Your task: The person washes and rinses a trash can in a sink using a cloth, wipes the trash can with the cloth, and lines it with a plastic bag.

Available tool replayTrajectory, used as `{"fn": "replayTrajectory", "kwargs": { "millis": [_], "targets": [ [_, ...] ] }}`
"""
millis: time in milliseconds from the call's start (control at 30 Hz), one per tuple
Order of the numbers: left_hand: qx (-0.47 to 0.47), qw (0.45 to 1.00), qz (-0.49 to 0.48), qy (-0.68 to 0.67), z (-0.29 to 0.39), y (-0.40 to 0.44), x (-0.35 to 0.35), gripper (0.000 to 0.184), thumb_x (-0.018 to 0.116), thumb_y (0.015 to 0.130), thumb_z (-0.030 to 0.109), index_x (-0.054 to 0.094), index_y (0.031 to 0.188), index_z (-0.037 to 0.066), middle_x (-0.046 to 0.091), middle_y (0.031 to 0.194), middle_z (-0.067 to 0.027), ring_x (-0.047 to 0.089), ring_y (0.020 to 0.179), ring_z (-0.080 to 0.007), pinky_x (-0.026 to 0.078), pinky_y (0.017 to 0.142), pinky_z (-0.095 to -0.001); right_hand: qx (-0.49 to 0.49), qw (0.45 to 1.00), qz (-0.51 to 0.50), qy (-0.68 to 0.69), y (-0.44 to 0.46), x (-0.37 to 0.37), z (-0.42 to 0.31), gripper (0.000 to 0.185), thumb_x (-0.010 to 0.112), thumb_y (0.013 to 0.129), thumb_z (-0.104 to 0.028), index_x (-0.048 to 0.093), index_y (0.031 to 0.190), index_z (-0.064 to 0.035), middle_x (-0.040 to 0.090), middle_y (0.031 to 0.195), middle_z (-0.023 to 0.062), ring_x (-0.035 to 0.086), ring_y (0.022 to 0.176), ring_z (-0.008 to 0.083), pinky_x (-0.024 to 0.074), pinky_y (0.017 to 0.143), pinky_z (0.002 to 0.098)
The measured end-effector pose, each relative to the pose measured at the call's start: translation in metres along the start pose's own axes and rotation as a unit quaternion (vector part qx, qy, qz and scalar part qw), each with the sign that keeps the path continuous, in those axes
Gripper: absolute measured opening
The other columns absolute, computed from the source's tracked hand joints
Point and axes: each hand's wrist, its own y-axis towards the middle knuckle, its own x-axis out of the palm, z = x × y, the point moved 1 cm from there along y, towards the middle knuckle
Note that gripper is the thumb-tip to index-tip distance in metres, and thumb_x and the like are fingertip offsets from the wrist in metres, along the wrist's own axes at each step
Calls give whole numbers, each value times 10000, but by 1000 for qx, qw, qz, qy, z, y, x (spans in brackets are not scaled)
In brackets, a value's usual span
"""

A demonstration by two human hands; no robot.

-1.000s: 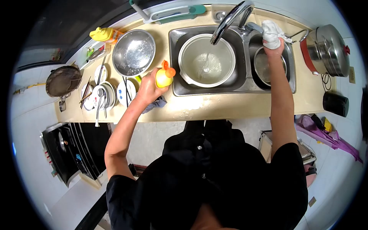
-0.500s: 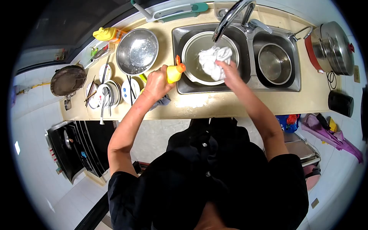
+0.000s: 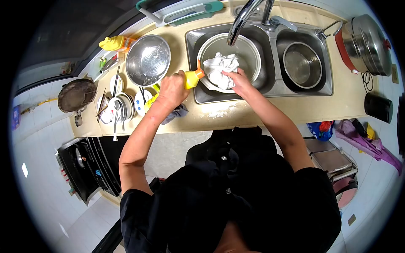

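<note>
At the pot (image 3: 251, 59), the right hand (image 3: 242, 83) grips cloth (image 3: 220, 70), best held steady by the bottle (image 3: 192, 79) the left hand (image 3: 172, 90) clasps.

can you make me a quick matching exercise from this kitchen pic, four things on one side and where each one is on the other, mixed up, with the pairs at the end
Things
1. white cloth
2. metal pot
3. yellow bottle
4. metal bowl

Places
A. on the counter, left of the sink
B. gripped in the left hand
C. held by the right hand
D. inside the smaller basin

Pairs: 1-C, 2-D, 3-B, 4-A
</note>
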Motion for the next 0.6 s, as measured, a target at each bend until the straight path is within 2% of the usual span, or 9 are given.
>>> {"fn": "replayTrajectory", "kwargs": {
  "millis": [200, 400, 600],
  "targets": [
    [7, 1000, -3, 8, 3, 8, 3, 199, 641, 640, 78, 544, 775, -31, 599, 632, -209, 617, 598, -347, 507, 574, -402, 4, 1000, 21, -22, 10, -2, 3, 261, 640, 755, 0, 598, 1012, -7, 630, 976, 79, 616, 886, 177, 495, 788, 315],
    [9, 1000, -3, 20, 3, 13, 4, 184, 642, 654, 88, 543, 765, -21, 587, 604, -211, 608, 583, -366, 506, 575, -425, -6, 1000, -10, -2, 19, -6, 9, 280, 639, 752, 7, 589, 1026, -17, 627, 983, 80, 616, 891, 181, 494, 793, 317],
    [0, 999, -21, 32, 6, 16, 3, 145, 621, 663, 68, 563, 762, -20, 604, 650, -213, 621, 606, -354, 507, 587, -408, -2, 1000, -10, 9, 21, -7, 11, 281, 633, 757, 10, 588, 1033, -17, 627, 978, 78, 618, 891, 185, 496, 795, 314]
  ]
}}
